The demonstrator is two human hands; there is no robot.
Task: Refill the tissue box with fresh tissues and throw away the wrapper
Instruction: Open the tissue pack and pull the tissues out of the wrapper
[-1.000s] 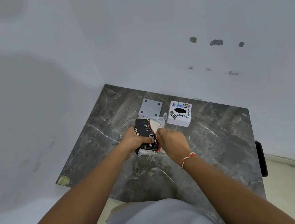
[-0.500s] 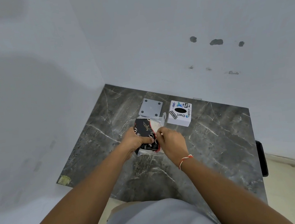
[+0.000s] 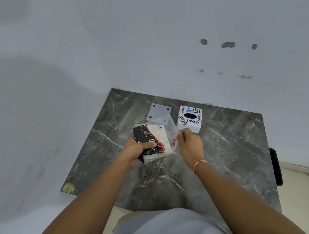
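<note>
A tissue pack [image 3: 153, 139] in a black, red and cream printed wrapper is held just above the dark marble table [image 3: 227, 147]. My left hand [image 3: 137, 152] grips its left end, thumb across the top. My right hand [image 3: 188, 144] pinches the clear, loose wrapper flap [image 3: 169, 128] and holds it pulled out to the right. The white tissue box [image 3: 189, 119], with an oval slot and printed stickers on top, stands just behind my right hand. Its grey square base plate [image 3: 158, 111] lies flat to the left of the box.
The table sits in a corner, with white walls close behind and to the left. A yellow sticker [image 3: 68, 187] marks its near left corner. A black object [image 3: 276, 166] hangs off the right edge. Pale floor tiles show at the right.
My right hand has moved to the right and pulled the clear wrapper open, so the flap now stands spread out. The pack sits a little higher and more tilted in my left hand.
</note>
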